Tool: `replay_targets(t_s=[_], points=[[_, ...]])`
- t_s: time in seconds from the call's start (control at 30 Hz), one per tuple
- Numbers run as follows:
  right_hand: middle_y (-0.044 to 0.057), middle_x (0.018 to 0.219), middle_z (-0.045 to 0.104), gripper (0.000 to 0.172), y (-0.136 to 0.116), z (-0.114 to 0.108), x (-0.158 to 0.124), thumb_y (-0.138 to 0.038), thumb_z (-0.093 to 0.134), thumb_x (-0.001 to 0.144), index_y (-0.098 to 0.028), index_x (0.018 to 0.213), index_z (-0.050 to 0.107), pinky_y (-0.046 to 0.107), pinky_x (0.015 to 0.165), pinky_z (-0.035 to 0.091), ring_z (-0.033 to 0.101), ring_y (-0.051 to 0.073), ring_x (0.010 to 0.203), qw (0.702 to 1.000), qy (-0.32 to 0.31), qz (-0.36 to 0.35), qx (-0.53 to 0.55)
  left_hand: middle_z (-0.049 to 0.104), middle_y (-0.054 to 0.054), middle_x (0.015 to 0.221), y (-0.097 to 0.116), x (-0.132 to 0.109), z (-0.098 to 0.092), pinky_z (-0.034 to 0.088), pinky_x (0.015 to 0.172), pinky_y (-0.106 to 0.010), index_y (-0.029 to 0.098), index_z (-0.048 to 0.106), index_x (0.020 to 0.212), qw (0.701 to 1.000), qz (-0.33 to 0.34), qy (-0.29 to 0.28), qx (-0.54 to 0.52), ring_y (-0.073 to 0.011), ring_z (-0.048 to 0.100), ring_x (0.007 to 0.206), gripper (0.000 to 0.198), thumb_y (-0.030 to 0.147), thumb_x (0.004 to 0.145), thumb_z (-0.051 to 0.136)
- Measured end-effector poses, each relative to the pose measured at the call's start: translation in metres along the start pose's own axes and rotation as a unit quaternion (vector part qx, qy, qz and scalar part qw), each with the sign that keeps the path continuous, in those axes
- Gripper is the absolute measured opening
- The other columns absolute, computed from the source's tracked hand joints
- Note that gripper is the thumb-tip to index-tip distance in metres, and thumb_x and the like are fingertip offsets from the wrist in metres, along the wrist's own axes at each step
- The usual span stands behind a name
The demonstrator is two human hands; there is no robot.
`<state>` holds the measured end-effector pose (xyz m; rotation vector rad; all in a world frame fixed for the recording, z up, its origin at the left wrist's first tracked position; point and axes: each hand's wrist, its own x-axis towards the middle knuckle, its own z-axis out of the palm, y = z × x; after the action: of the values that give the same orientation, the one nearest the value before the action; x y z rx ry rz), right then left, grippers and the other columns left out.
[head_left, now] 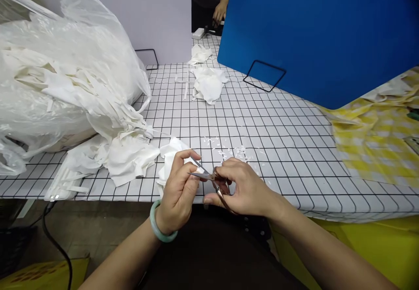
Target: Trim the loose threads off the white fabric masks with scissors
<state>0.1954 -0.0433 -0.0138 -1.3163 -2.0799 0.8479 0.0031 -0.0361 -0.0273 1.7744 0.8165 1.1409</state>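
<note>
My left hand (182, 194), with a green bangle (156, 226) on its wrist, pinches a piece of white fabric (172, 152) near the table's front edge. The fabric hangs behind the fingers, so part of it is hidden. My right hand (245, 187) is closed round the handles of a pair of scissors (207, 175). Their blades are parted and point left, right at the left fingertips and a small edge of the fabric. Small white clippings (240, 151) lie scattered on the table just beyond my right hand.
A large clear plastic bag (108, 32) spilling white fabric pieces (131, 159) fills the left. More white fabric (209, 85) lies farther back. A blue panel (314, 32) and yellow checked cloth (369, 137) stand right. Beyond the panels, another person's hand (220, 13) shows.
</note>
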Motion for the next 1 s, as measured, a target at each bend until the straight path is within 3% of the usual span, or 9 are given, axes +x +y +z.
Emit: replay_targets(t_s=[0.33,0.53,0.67,0.8,0.9,1.0], points=[[-0.003,0.052,0.053,0.055,0.001,0.001,-0.006,-0.061,0.072,0.08,-0.02,0.055,0.044,0.03,0.066,0.041,0.049,0.012,0.052,1.0,0.005,0.027,0.015,0.052,-0.01,0.105,-0.005,0.0,0.004,0.047,0.09,-0.036,0.019,0.059,0.092,1.0,0.023,-0.01,0.009,-0.0249,0.047,0.116,0.025,0.018,0.104,0.038],[-0.003,0.05,0.051,0.056,0.01,-0.001,-0.023,-0.063,0.067,0.082,-0.02,0.056,0.043,0.027,0.061,0.039,0.047,0.011,0.051,0.997,0.047,0.06,0.003,0.052,-0.006,0.09,-0.007,0.01,0.018,0.044,0.093,-0.033,0.019,0.054,0.091,0.995,0.084,-0.046,0.033,-0.0217,0.044,0.117,0.023,0.011,0.103,0.037],[-0.003,0.049,0.046,0.058,0.024,0.002,-0.044,-0.063,0.068,0.08,-0.02,0.054,0.038,0.027,0.057,0.036,0.041,0.011,0.051,0.987,0.075,0.143,0.009,0.053,-0.007,0.096,-0.014,0.021,0.036,0.043,0.096,-0.032,0.019,0.054,0.09,0.991,0.086,-0.101,0.024,-0.0207,0.044,0.117,0.022,0.009,0.102,0.037],[-0.005,0.049,0.041,0.058,0.041,0.01,-0.065,-0.062,0.072,0.076,-0.021,0.053,0.038,0.025,0.048,0.029,0.035,0.01,0.049,0.955,0.081,0.27,0.091,0.054,-0.008,0.096,-0.027,0.03,0.056,0.043,0.097,-0.033,0.018,0.058,0.092,0.988,0.059,-0.145,-0.018,-0.0215,0.044,0.118,0.023,0.013,0.103,0.039],[-0.003,0.05,0.047,0.052,0.051,0.011,-0.075,-0.063,0.074,0.073,-0.021,0.057,0.048,0.025,0.049,0.034,0.041,0.012,0.049,0.92,0.108,0.34,0.162,0.054,-0.008,0.092,-0.032,0.03,0.063,0.044,0.098,-0.034,0.018,0.059,0.091,0.989,0.031,-0.144,-0.031,-0.0221,0.046,0.118,0.024,0.016,0.104,0.039],[0.0,0.062,0.058,0.046,0.055,0.006,-0.078,-0.064,0.073,0.074,-0.02,0.072,0.059,0.028,0.056,0.043,0.051,0.015,0.058,0.91,0.155,0.328,0.199,0.057,-0.009,0.092,-0.027,0.026,0.054,0.046,0.098,-0.035,0.017,0.06,0.09,0.98,0.019,-0.196,-0.018,-0.0235,0.049,0.12,0.024,0.02,0.104,0.04]])
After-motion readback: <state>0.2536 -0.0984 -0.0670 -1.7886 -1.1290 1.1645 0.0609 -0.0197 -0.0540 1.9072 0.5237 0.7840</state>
